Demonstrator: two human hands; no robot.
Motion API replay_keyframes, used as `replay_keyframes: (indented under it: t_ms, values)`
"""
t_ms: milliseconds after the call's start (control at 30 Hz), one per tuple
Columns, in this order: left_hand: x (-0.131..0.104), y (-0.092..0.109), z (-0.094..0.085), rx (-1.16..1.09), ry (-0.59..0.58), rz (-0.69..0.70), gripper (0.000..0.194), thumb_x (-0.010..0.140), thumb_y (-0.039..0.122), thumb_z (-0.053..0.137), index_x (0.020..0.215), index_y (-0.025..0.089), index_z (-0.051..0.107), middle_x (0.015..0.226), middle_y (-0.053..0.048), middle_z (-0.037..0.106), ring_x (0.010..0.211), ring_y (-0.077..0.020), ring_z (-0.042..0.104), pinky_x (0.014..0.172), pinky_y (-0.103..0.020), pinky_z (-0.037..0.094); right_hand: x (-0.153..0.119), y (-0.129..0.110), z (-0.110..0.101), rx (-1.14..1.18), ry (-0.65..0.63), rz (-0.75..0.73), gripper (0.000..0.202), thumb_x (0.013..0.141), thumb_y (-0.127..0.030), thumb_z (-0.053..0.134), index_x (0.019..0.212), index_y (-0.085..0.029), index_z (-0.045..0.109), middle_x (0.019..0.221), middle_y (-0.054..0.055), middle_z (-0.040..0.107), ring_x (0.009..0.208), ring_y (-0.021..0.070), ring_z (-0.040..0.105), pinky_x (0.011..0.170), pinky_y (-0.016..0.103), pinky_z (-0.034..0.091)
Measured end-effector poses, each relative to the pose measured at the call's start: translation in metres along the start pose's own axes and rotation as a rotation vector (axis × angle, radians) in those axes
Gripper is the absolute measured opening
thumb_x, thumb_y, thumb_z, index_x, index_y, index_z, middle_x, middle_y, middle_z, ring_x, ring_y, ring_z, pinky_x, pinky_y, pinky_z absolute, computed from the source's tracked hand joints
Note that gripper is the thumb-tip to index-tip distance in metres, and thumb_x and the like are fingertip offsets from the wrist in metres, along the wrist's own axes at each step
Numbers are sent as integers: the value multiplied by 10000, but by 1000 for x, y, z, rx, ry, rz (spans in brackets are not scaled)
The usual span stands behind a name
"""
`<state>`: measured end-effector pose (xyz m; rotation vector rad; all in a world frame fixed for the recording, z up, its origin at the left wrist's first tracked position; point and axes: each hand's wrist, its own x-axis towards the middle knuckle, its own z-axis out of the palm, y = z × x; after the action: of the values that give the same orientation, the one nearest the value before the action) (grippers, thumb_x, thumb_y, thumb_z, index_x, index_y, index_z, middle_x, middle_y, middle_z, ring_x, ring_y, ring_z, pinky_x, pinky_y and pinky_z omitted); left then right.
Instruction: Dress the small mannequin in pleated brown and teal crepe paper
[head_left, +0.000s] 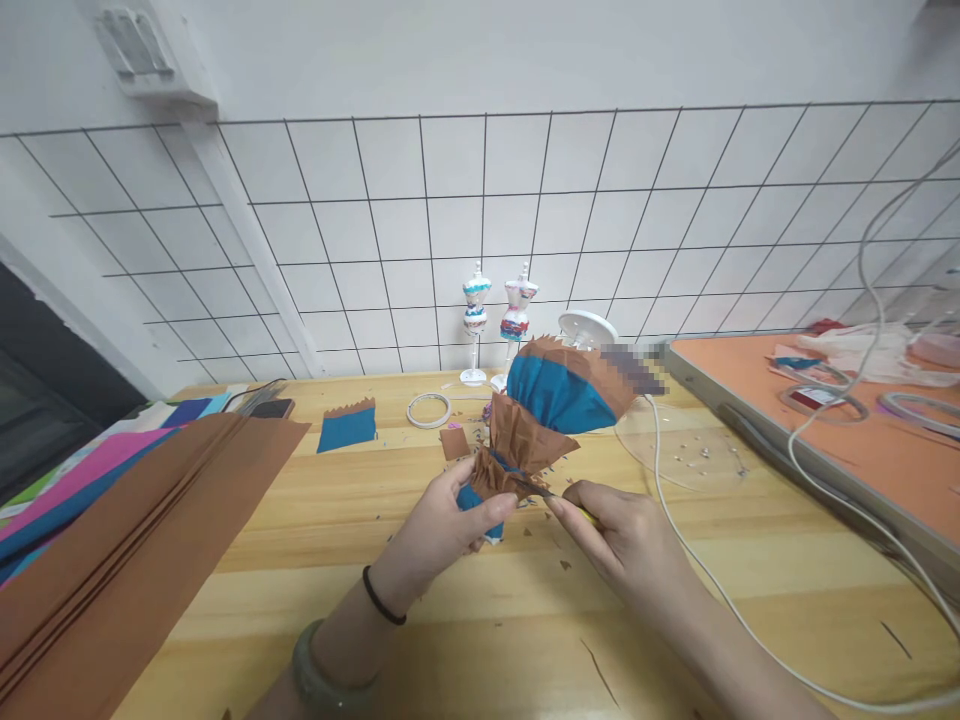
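Near the middle of the view, my left hand point(450, 515) is closed on a gathered piece of brown and blue paper or fabric point(532, 440), its thumb pressing on the brown folds. From the right, my right hand point(622, 530) is closed around a thin tool point(538, 489) with a dark tip and a bit of yellow handle showing. The tip lies against the folds beside my left thumb. Behind and above the bundle is a larger fan-shaped blue and brown pleated piece point(562, 388). Its right end meets a blurred patch.
Brown sheets point(172, 520) cover the left side. A blue and brown piece point(347, 427), a tape roll point(429, 409) and two mini mannequins point(474, 320) stand behind. A white cable point(658, 470) runs right, beside an orange board point(757, 385).
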<state>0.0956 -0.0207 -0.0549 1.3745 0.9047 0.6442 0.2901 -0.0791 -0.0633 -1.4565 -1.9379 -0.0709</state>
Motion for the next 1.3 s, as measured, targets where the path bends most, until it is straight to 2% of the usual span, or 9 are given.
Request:
replay_keyframes:
  t_ms: [267, 400, 567, 833, 1100, 1200, 1300]
  values:
    - [3, -3, 0, -36, 1, 27, 540, 753, 539, 625, 1169, 200, 569, 761, 6, 534, 527, -56, 411, 465, -177, 340, -1, 3, 1, 11, -18, 5, 431, 952, -393, 372, 591, -196, 499, 464, -33, 447, 391, 88, 420, 418, 201, 321]
    - [3, -4, 0, -77, 4, 27, 509, 772, 539, 605, 1152, 200, 579, 717, 16, 507, 525, -58, 407, 453, -169, 326, -1, 3, 1, 18, -23, 10, 414, 951, -384, 373, 606, -197, 505, 468, -33, 449, 392, 92, 428, 422, 202, 328]
    - [3, -5, 1, -91, 21, 22, 488, 781, 555, 581, 1126, 211, 601, 756, 2, 547, 533, -60, 418, 459, -172, 340, -1, 3, 1, 25, -58, 40, 401, 948, -410, 361, 659, -195, 537, 488, -22, 492, 409, 107, 474, 428, 210, 339]
    - [3, -5, 0, 4, 14, 75, 498, 790, 529, 586, 1179, 219, 586, 805, -13, 579, 572, -76, 433, 481, -174, 380, -2, 3, 1, 18, -72, 44, 374, 946, -407, 369, 690, -193, 537, 502, -23, 508, 421, 109, 489, 439, 215, 350]
    - [2, -1, 0, 71, -6, 134, 498, 796, 506, 582, 1165, 173, 589, 927, -62, 605, 621, -104, 467, 495, -195, 412, 0, 3, -3, -23, -75, 17, 379, 943, -403, 371, 660, -201, 520, 483, -28, 492, 393, 103, 465, 422, 212, 335]
    - [1, -1, 1, 62, -16, 160, 469, 797, 472, 595, 1150, 163, 598, 934, -70, 619, 695, -137, 513, 528, -204, 424, 0, 3, -3, -29, -63, -1, 381, 939, -412, 379, 642, -207, 500, 471, -35, 478, 378, 98, 448, 411, 208, 323]
    - [2, -3, 2, 51, -6, 201, 417, 806, 431, 602, 1137, 178, 608, 997, -75, 645, 817, -178, 563, 656, -242, 462, -1, 3, -2, -63, -54, -5, 386, 939, -422, 379, 635, -210, 485, 466, -41, 467, 368, 94, 435, 407, 209, 310]
